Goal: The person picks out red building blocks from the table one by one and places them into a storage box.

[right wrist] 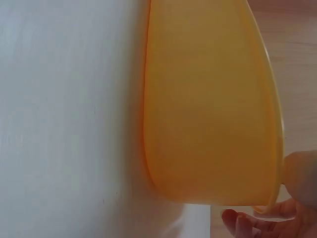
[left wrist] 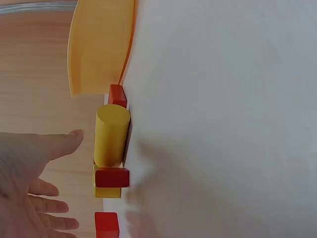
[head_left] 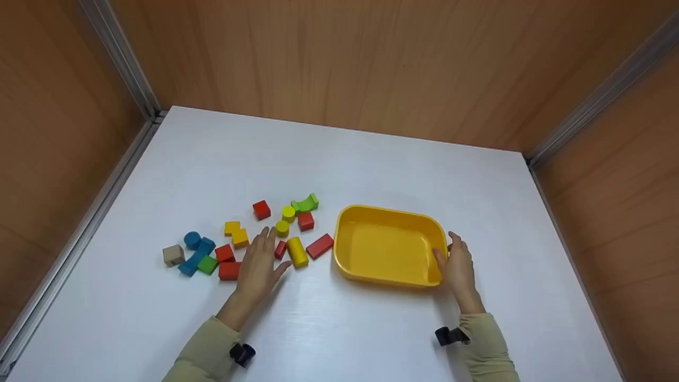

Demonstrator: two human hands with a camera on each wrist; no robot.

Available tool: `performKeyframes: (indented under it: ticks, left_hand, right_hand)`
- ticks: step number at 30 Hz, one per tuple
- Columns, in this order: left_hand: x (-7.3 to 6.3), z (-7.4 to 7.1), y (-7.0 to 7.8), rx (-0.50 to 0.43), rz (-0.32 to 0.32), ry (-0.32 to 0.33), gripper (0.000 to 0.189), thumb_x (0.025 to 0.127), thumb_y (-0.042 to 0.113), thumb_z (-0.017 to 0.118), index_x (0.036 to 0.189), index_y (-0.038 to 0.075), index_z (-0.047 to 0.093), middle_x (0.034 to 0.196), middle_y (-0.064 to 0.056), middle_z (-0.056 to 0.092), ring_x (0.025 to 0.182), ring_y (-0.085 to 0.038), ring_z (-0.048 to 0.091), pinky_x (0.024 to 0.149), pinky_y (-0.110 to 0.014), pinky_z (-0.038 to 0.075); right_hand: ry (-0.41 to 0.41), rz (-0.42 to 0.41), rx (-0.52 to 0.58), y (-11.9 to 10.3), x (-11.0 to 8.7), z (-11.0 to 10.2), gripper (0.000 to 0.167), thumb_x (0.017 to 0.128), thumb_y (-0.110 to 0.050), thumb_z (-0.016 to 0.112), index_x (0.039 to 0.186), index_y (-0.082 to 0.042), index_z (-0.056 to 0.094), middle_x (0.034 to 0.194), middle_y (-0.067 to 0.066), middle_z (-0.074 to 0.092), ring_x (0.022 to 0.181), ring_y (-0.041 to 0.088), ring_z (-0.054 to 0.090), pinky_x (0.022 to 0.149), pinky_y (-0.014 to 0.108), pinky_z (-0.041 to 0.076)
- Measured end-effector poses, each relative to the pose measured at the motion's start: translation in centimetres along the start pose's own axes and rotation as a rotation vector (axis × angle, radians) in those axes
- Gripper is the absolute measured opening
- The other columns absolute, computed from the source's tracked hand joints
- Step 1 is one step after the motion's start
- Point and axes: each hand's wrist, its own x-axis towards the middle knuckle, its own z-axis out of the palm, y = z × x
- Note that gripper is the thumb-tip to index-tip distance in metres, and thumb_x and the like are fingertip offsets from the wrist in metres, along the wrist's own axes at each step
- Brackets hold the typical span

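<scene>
A yellow plastic tub point(head_left: 390, 281) stands on the white table, its inside bare. At its right end my right hand point(head_left: 457, 268) grips the rim, thumb inside and fingers along the outer wall; the right wrist view shows the thumb over the rim point(right wrist: 277, 124). My left hand point(head_left: 257, 268) hovers with fingers spread over the scattered blocks, holding nothing. Beside its thumb lie a yellow cylinder point(head_left: 297, 252) and a small red block point(head_left: 280, 250). A longer red block point(head_left: 320, 246) lies next to the tub. Part of a red block point(head_left: 229, 271) is hidden behind the left hand.
Left of the hand lie a plain wooden cube point(head_left: 173, 255), a blue cylinder point(head_left: 192, 240), a blue curved block point(head_left: 197, 257) and a green block point(head_left: 207, 264). Farther back are a light green arch point(head_left: 305, 203) and red cubes point(head_left: 261, 209). Wooden walls point(head_left: 339, 63) enclose the table.
</scene>
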Motion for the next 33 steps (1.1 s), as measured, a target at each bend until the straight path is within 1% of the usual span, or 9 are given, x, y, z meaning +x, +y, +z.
performKeyframes:
  ticks: [4,8,12,15,19,24,29,31,33]
  left_hand:
    - [0.2,0.4,0.0,-0.054,-0.015,0.002,0.077,0.076,0.020,0.070,0.137,0.001,0.027,0.137,-0.020,0.029,0.123,-0.034,0.031,0.098,-0.046,0.029]
    - [0.5,0.8,-0.1,-0.085,-0.030,-0.005,0.073,0.078,0.018,0.068,0.136,0.001,0.028,0.135,-0.021,0.031,0.120,-0.033,0.035,0.096,-0.045,0.032]
    - [0.6,1.0,-0.2,-0.111,-0.063,-0.023,0.070,0.079,0.019,0.067,0.135,0.001,0.029,0.130,-0.019,0.035,0.115,-0.031,0.039,0.094,-0.043,0.035]
    - [0.8,1.3,-0.2,-0.125,-0.098,-0.045,0.068,0.079,0.019,0.067,0.135,0.001,0.030,0.125,-0.018,0.039,0.112,-0.029,0.042,0.092,-0.042,0.037]
    - [1.2,1.6,-0.2,-0.126,-0.131,-0.058,0.065,0.080,0.018,0.066,0.133,0.001,0.033,0.118,-0.015,0.043,0.107,-0.026,0.045,0.090,-0.040,0.039]
    - [1.4,1.6,-0.1,-0.137,-0.150,-0.064,0.059,0.082,0.017,0.064,0.130,-0.001,0.036,0.111,-0.014,0.046,0.101,-0.024,0.047,0.089,-0.039,0.041]
    - [1.5,1.6,0.0,-0.123,-0.171,-0.041,0.054,0.080,0.014,0.065,0.126,-0.001,0.041,0.104,-0.010,0.048,0.094,-0.022,0.049,0.086,-0.036,0.044]
    - [1.7,1.7,0.0,-0.134,-0.165,-0.029,0.050,0.081,0.014,0.064,0.123,-0.002,0.042,0.103,-0.012,0.049,0.092,-0.023,0.050,0.085,-0.036,0.044]
    - [1.9,2.2,-0.3,-0.119,-0.156,-0.022,0.048,0.081,0.015,0.064,0.121,-0.002,0.044,0.101,-0.011,0.049,0.090,-0.022,0.051,0.083,-0.036,0.045]
  right_hand:
    - [0.021,0.001,0.006,0.1,0.2,0.3,0.051,0.084,-0.012,0.059,0.125,0.008,0.038,0.093,0.023,0.051,0.080,0.032,0.052,0.067,0.042,0.045]
    - [0.041,0.005,0.012,0.3,0.4,0.6,0.045,0.084,-0.011,0.058,0.121,0.008,0.042,0.089,0.023,0.054,0.075,0.031,0.054,0.062,0.041,0.047]
    - [0.038,0.028,0.009,0.4,0.8,1.0,0.038,0.085,-0.011,0.056,0.117,0.008,0.045,0.084,0.020,0.056,0.067,0.027,0.055,0.055,0.036,0.047]
    - [0.019,0.044,-0.007,0.5,0.9,1.2,0.034,0.087,-0.010,0.053,0.114,0.008,0.046,0.080,0.019,0.056,0.060,0.023,0.053,0.049,0.031,0.044]
    - [0.007,0.038,-0.025,0.6,1.0,1.2,0.028,0.088,-0.009,0.049,0.109,0.009,0.046,0.078,0.020,0.057,0.056,0.021,0.051,0.046,0.030,0.042]
    - [0.000,0.048,-0.035,0.7,1.0,1.4,0.023,0.089,-0.008,0.047,0.105,0.008,0.046,0.078,0.021,0.058,0.056,0.022,0.053,0.047,0.032,0.044]
    - [-0.008,0.061,-0.041,0.6,0.8,1.5,0.021,0.090,-0.008,0.044,0.105,0.006,0.044,0.076,0.020,0.057,0.054,0.022,0.051,0.045,0.032,0.043]
    - [-0.011,0.062,-0.041,0.5,0.8,1.5,0.021,0.090,-0.007,0.043,0.106,0.006,0.043,0.074,0.020,0.056,0.053,0.022,0.051,0.044,0.032,0.042]
    - [-0.011,0.066,-0.045,0.5,0.9,1.6,0.020,0.090,-0.007,0.042,0.105,0.005,0.042,0.072,0.019,0.056,0.052,0.022,0.050,0.043,0.032,0.042]
